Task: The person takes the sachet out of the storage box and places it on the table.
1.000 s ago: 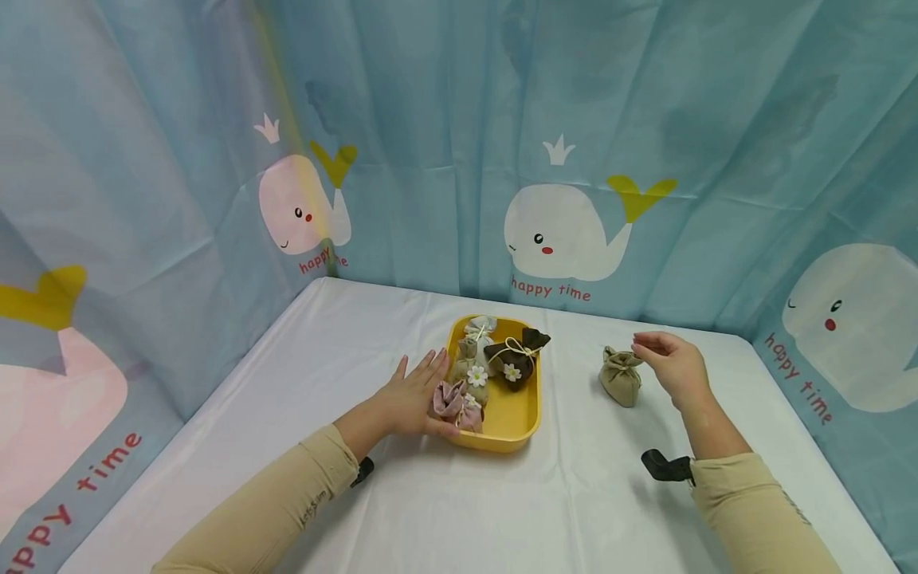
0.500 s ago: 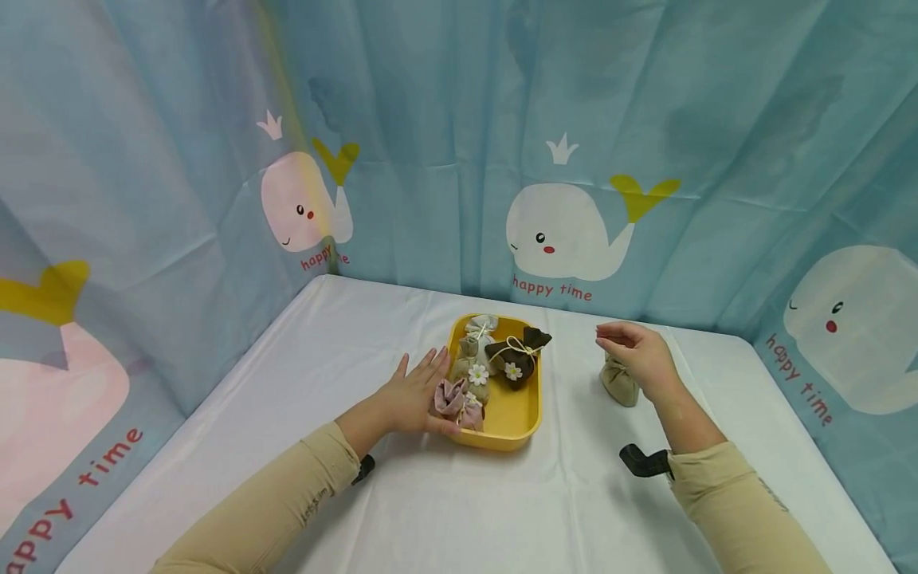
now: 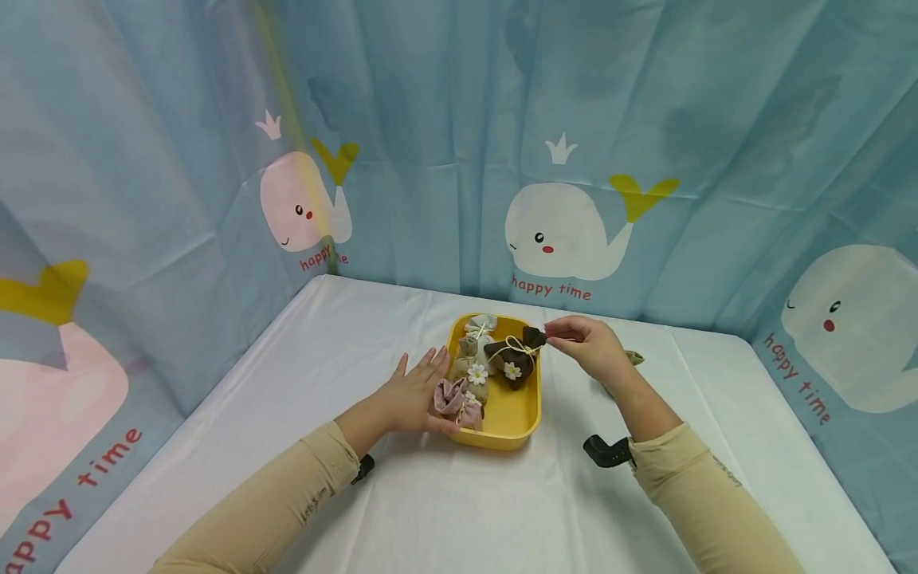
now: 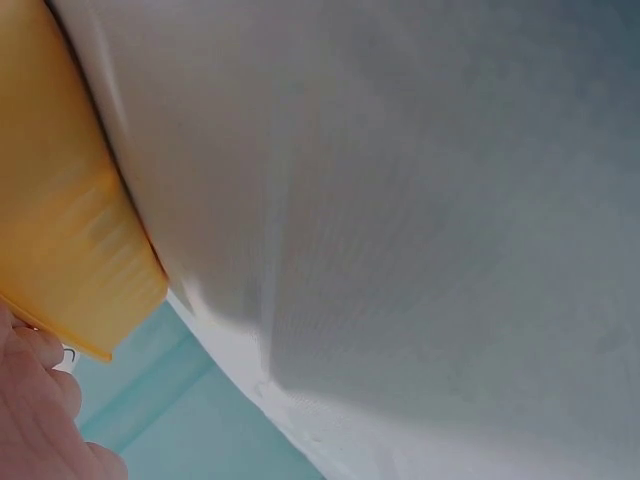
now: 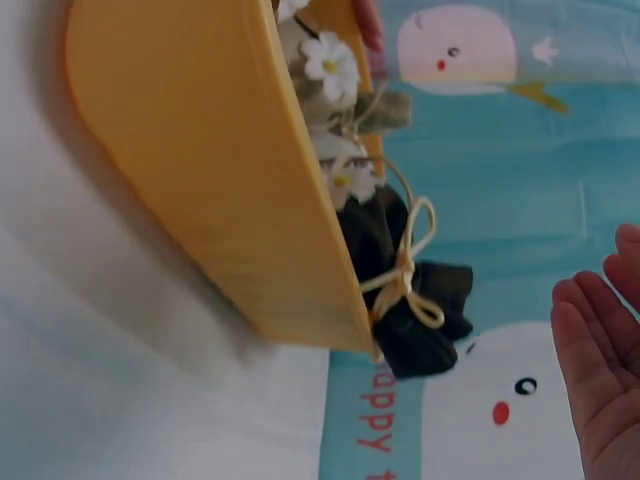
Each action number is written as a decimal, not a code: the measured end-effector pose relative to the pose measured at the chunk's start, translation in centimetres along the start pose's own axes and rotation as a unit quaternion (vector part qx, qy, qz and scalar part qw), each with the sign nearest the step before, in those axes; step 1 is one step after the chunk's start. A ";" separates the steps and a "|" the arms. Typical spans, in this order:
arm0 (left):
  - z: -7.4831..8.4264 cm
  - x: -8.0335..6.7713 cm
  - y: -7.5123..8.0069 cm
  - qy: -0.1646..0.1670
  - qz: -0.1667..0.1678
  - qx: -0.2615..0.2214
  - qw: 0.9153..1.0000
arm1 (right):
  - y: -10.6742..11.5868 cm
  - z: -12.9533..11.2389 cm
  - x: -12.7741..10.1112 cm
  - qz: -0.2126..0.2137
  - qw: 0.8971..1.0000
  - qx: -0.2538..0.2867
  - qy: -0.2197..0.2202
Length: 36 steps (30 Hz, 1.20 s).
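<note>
My left hand (image 3: 410, 399) lies with spread fingers along the left rim of a yellow plastic tray (image 3: 512, 422). In the tray are a dark brown drawstring pouch (image 3: 518, 368), a pale grey pouch (image 3: 482, 325), a khaki pouch (image 3: 466, 368) and a pink pouch (image 3: 459, 405). White flowers decorate several of them. Beside the dark pouch's tied neck hovers my right hand (image 3: 590, 347), its fingers fairly straight. The right wrist view shows a gap between this hand (image 5: 605, 370) and the dark pouch (image 5: 425, 325). Another khaki pouch (image 3: 634, 357) stands on the table, mostly hidden behind my right forearm.
A white cloth (image 3: 459, 510) covers the table. Blue curtains (image 3: 430, 119) printed with whales enclose its back and sides. Black wrist mounts (image 3: 606, 452) stick out below both sleeves.
My right hand has moved left from beside the lone khaki pouch, across it, to the dark pouch at the tray's right rim. The left hand and the pouches have stayed put.
</note>
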State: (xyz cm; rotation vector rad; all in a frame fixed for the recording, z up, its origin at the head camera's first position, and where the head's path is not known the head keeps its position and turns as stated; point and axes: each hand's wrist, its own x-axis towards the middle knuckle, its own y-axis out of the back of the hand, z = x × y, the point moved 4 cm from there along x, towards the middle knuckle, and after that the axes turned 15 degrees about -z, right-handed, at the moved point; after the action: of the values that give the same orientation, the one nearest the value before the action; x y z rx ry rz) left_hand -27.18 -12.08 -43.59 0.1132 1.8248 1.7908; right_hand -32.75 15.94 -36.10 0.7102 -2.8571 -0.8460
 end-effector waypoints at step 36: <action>0.0 -0.1 0.1 -0.002 -0.003 0.006 1.000 | -9.2 -4.5 4.4 -0.258 0.956 -0.096 0.105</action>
State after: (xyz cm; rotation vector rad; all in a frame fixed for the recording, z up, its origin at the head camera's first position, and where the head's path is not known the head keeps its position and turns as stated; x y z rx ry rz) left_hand -27.09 -12.09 -43.50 0.1155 1.8319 1.7759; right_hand -32.01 4.86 -37.42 1.4498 -2.3847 -1.0111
